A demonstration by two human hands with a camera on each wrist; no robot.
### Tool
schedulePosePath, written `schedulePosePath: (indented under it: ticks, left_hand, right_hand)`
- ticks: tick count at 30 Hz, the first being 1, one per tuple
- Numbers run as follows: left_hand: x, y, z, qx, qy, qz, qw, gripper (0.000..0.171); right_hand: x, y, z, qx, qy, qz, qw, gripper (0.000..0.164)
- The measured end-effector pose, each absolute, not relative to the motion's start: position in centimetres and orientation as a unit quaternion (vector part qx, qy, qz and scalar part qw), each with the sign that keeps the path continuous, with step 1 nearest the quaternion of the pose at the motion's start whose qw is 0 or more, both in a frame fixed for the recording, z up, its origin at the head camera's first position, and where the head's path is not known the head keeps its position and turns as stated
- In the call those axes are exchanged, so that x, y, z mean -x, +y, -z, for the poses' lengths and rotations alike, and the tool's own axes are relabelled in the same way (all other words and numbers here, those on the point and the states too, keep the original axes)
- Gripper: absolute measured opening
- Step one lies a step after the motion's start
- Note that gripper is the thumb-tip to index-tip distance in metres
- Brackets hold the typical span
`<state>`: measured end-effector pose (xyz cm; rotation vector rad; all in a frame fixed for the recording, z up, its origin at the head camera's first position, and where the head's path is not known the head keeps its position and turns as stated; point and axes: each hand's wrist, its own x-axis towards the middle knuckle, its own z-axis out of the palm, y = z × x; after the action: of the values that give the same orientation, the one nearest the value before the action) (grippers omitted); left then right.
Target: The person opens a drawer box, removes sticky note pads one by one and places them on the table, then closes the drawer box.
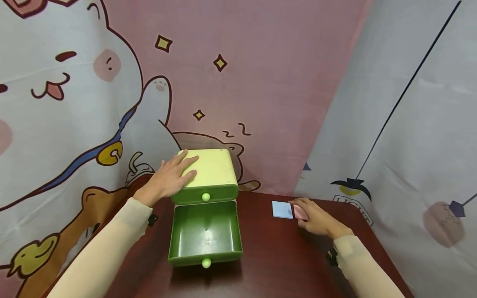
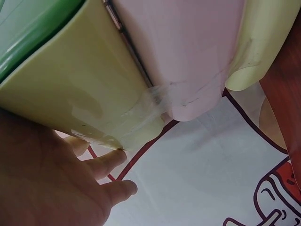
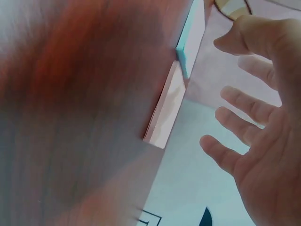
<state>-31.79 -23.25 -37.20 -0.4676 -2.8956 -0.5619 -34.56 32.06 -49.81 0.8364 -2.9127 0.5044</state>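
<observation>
A small drawer cabinet [image 1: 214, 167] with a pale yellow top and green drawer fronts stands left of centre. Its lower green drawer [image 1: 206, 227] is pulled out, and nothing shows inside. My left hand [image 1: 169, 176] rests on the cabinet's top left, fingers spread; the left wrist view shows the fingers at the yellow shell [image 2: 80, 84]. On the right, my right hand [image 1: 314, 215] hovers over a pink sticky-note pad [image 3: 164, 108], its fingers loosely extended and apart from the pad. A light blue sticky-note pad [image 1: 282, 210] lies beside the pink one.
Everything stands on a dark red-brown table [image 1: 275, 256]. A cartoon-printed cloth [image 1: 283, 95] hangs behind the table and along its sides. The open drawer juts toward the front, with a light green round knob [image 1: 206, 263].
</observation>
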Motion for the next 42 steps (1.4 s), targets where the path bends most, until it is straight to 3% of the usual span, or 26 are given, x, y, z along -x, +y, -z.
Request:
schedulePosePath:
  ticks: [8, 17, 42]
  left_hand:
    - [31.6, -23.7, 37.1, 0.154, -0.967, 0.187, 0.076, 0.068]
    - [31.7, -23.8, 37.2, 0.153, -0.968, 0.186, 0.075, 0.068]
    - [31.7, -23.2, 37.1, 0.156, -0.966, 0.189, 0.078, 0.068]
  right_hand:
    - [31.6, 29.8, 50.0, -0.287, -0.944, -0.157, 0.046, 0.067]
    - [28.4, 27.3, 49.4, -0.327, -0.928, -0.138, 0.109, 0.061]
    - [23.7, 21.8, 47.1, -0.52, -0.803, -0.186, 0.226, 0.068]
